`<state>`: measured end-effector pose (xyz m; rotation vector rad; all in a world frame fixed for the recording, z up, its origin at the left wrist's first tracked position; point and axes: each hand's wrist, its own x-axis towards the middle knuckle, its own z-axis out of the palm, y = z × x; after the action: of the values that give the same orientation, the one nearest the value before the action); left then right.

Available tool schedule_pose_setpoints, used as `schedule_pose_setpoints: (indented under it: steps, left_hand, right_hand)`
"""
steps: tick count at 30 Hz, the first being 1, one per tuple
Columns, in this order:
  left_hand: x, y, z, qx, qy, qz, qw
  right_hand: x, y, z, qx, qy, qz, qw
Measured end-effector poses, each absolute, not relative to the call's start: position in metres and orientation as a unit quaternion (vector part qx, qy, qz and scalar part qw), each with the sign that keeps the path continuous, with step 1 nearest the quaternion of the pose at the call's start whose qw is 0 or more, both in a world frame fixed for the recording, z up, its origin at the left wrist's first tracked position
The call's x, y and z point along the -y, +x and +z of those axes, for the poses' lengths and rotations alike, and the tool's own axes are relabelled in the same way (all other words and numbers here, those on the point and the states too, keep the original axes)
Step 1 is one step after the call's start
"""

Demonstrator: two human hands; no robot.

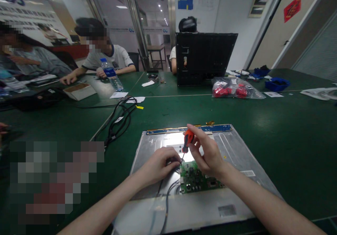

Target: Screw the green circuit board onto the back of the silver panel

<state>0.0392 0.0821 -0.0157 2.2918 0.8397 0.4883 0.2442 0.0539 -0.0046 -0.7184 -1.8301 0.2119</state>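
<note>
My right hand grips a small screwdriver with an orange and black handle, its index finger resting on the top end. The shaft points down, with its tip at the upper left corner of a green circuit board. Close to that tip, my left hand has thumb and fingers pinched together; whatever is between them is hidden. The board lies on the metal back of a flat display panel, with a blue strip along its far edge. Black cables run from the board's left side toward me.
Bundled black cables lie to the left. Beyond the panel stand a black monitor and a plastic bag of red parts. Further back are a water bottle, an open box and a blue bin. Several people sit around the green table.
</note>
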Motion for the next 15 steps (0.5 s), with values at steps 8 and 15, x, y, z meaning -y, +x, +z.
schedule_pose_setpoints:
  steps: [8, 15]
  left_hand:
    - [-0.0819, 0.0387, -0.0157, -0.318, 0.872, 0.182, 0.324]
    - [-0.0818, 0.0382, -0.0160, -0.317, 0.874, 0.188, 0.317]
  right_hand:
    - [-0.0557, 0.2433, -0.0072, 0.767, -0.294, 0.094, 0.562]
    - [-0.0572, 0.2423, -0.0033, 0.772, -0.289, 0.059, 0.563]
